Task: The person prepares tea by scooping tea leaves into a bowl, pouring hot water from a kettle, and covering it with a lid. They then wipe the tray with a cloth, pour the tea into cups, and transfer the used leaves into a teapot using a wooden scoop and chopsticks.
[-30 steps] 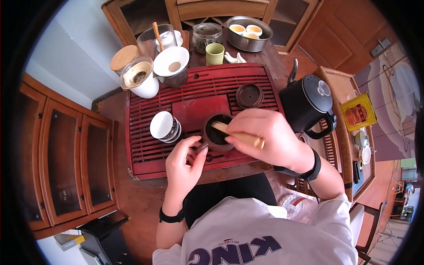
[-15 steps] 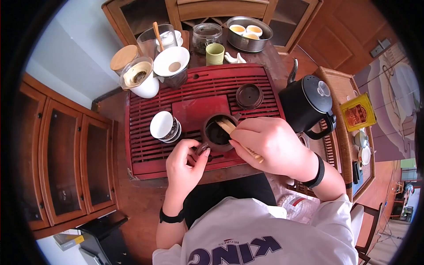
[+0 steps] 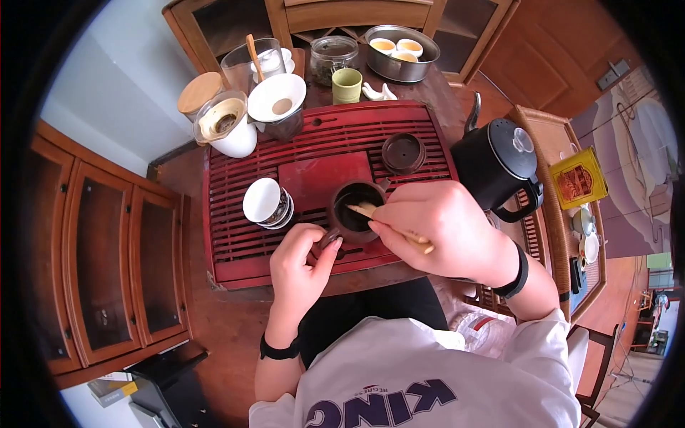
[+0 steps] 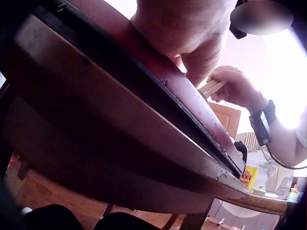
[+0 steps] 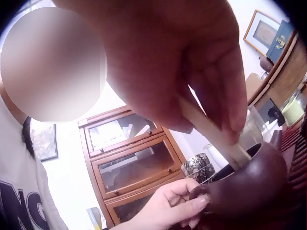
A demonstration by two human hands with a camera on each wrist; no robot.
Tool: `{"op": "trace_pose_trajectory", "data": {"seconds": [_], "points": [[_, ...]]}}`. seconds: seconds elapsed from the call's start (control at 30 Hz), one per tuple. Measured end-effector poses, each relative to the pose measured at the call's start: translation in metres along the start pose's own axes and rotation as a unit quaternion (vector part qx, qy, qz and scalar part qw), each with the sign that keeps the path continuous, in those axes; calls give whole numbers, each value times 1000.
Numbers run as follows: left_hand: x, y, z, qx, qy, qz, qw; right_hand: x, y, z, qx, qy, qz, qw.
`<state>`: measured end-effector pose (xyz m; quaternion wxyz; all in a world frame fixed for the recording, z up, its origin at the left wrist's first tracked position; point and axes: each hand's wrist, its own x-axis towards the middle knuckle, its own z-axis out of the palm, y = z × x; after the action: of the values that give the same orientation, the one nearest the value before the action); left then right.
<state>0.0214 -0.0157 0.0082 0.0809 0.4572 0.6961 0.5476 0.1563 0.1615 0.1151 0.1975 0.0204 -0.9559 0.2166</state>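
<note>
A dark brown clay teapot (image 5: pixel 259 184) without its lid stands on the red slatted tea tray (image 3: pixel 235 265). My left hand (image 3: pixel 296 257) holds the pot's handle (image 3: pixel 328 239), thumb along it. Between the fingers and thumb of my right hand (image 3: pixel 446 228) are light wooden tongs (image 5: pixel 211 127), pinched, with their tips down inside the pot. Two prongs of the tongs show in the left wrist view. Dark contents show inside the pot. On the tray behind it lies the round brown lid (image 3: pixel 403 153). Stacked patterned cups (image 3: pixel 264 203) stand left of the pot.
A black kettle (image 3: pixel 496 167) stands right of the tray. Along the back are a white dripper (image 3: pixel 277 98), a green cup (image 3: pixel 347 87), a glass jar (image 3: pixel 335 57) and a steel bowl (image 3: pixel 403 71) holding cups. A yellow tin (image 3: pixel 579 182) sits on the side table.
The tongs' tips have shifted about inside the pot, first right, then back towards its middle. My right hand has moved slightly right. My left hand keeps hold of the handle.
</note>
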Motion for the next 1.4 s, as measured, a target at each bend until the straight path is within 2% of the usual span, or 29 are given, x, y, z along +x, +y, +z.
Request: {"op": "trace_pose_trajectory", "data": {"seconds": [0.07,0.13,0.3,0.4,0.47,0.5,0.57,0.63,0.7,0.73,0.83,0.9,0.97,1.03,1.1,1.17,1.23,1.3,1.4], "points": [[0,1,-1,6,0,5,1000,2,1,1,26,23,0,999],[0,0,-1,7,2,5,1000,4,3,3,-28,62,-10,998],[0,-1,0,4,3,7,1000,-5,4,10,-45,-6,-33,998],[0,1,0,4,5,3,1000,-4,2,7,-57,22,-36,997],[1,2,0,7,3,3,1000,-4,5,10,-83,74,-62,992],[0,2,0,7,3,3,1000,-5,5,12,-83,75,-62,992],[-1,-1,0,4,-7,10,1000,-8,5,15,-90,15,-65,994],[0,0,0,8,-4,10,1000,-7,2,14,-81,19,-67,994],[1,0,-1,11,-1,9,1000,-6,-1,12,-90,77,-75,990],[1,1,-1,13,-2,8,1000,-7,0,12,-89,77,-75,990],[1,2,0,15,-2,6,1000,-9,0,13,-133,108,-67,983],[1,2,0,16,-1,6,1000,-11,-6,11,-129,-12,-12,992],[1,2,0,15,2,12,1000,-9,-6,12,-116,-1,-16,993],[1,1,0,16,1,6,1000,-7,-5,11,-112,98,-20,989],[0,2,0,16,0,2,1000,-7,-5,9,-111,95,-13,989],[1,3,0,25,-1,7,1000,-9,-5,11,-100,15,-5,995],[1,2,0,27,-1,11,1000,-9,-7,13,-103,30,-8,994],[1,2,0,31,2,12,999,-7,-7,13,-115,95,-8,989],[1,3,1,30,1,14,999,-7,-10,12,-113,60,11,992]]}}
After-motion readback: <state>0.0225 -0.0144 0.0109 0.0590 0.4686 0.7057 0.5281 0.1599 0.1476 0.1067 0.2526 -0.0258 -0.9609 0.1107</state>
